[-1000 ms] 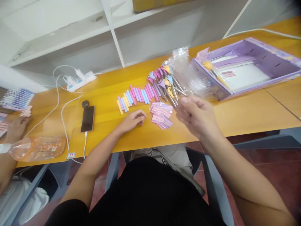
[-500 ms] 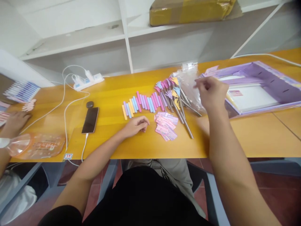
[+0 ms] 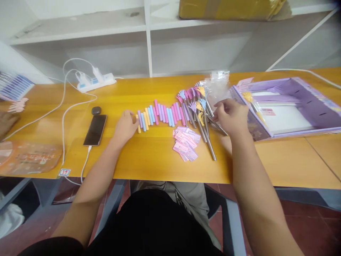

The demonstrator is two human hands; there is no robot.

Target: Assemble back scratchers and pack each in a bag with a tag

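Observation:
My left hand (image 3: 126, 124) is at the left end of a row of short pastel handle tubes (image 3: 161, 114), its thumb and fingers closed at the outermost yellow tube (image 3: 138, 125). My right hand (image 3: 231, 115) is on the right, with curled fingers beside a pile of back scratchers (image 3: 198, 106) that have coloured hand-shaped heads and metal rods. What its fingertips hold, if anything, is hidden. Behind that hand lie clear plastic bags (image 3: 218, 83). Pink printed cards (image 3: 185, 143) lie in a loose heap between my hands.
A purple display box (image 3: 311, 87) stands at right, with a bagged yellow back scratcher (image 3: 254, 106) inside. At left are a phone (image 3: 95, 130) on a charging cable, a small dark case (image 3: 96, 110), a power strip (image 3: 97, 81) and an orange pouch (image 3: 34, 158). Another person's hand (image 3: 6, 122) shows at far left.
My left hand has moved left from beside the cards to the yellow tube. My right hand has come down towards the scratchers. A bagged yellow scratcher now shows in the box.

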